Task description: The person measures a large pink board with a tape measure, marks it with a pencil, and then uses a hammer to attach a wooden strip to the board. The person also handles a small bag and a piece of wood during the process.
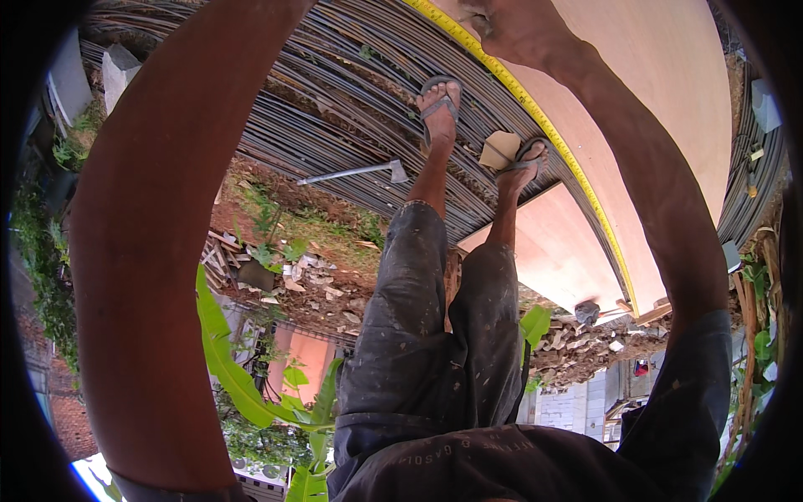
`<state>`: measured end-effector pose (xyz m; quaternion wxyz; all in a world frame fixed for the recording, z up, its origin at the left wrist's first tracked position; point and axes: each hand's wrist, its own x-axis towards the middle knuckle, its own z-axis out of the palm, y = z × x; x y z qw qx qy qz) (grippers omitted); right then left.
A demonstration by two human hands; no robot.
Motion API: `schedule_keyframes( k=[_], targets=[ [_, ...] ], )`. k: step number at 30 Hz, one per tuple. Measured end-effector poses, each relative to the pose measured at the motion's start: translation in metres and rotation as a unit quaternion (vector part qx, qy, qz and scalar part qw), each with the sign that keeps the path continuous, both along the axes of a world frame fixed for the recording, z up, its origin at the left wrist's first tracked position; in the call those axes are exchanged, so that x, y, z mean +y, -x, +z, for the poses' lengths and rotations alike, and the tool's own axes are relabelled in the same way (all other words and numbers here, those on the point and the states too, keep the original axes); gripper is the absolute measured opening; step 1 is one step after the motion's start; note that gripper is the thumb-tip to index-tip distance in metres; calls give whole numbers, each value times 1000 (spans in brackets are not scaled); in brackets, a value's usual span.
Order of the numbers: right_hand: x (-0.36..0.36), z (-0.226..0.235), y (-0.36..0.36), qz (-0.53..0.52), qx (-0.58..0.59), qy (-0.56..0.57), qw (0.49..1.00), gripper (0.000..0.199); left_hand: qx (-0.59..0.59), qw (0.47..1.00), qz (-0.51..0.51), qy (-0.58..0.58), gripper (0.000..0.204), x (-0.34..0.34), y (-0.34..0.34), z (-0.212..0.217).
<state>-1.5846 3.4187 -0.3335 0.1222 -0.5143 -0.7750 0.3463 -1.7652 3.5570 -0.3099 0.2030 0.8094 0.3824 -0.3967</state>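
When checked, found tape measure [536, 109] along left edge of plywood sheet [669, 92]; couldn't tell grip of right hand [508, 27] over it, nor see left hand; judged slippage possible from unsteady footing on rods [351, 88] alongside.

Axe [351, 173] lying on metal rods [335, 125]; rubble [322, 289], long green leaf [224, 360] nearby.

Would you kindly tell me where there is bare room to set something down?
The large panel is bare between tape and right arm, the small panel between rods and tape; around axe and feet, it's crowded.
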Motion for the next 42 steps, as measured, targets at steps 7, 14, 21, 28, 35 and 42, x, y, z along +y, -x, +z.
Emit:
schedule_keyframes(
  k=[7,14,21,28,35,42],
  targets=[
    [10,-2,0,-34,-25,61,997,32,2,1000,-2,-3,36,0,-1,0],
    [32,-1,-21,-89,-197,51,975,18,6,1000,1,-7,36,0,1,2],
    [2,40,-58,-193,-14,70,979,14,-3,1000,3,-10,36,-1,0,1],
    [-98,34,-46,-369,47,260,891,30,-10,1000,-2,-11,37,-1,-6,-2],
    [-261,48,-18,-550,260,473,638,15,9,1000,-11,-23,37,2,2,3],
    [-302,7,-50,-859,241,319,319,47,33,998,-31,-34,37,3,-1,9]
  ],
)
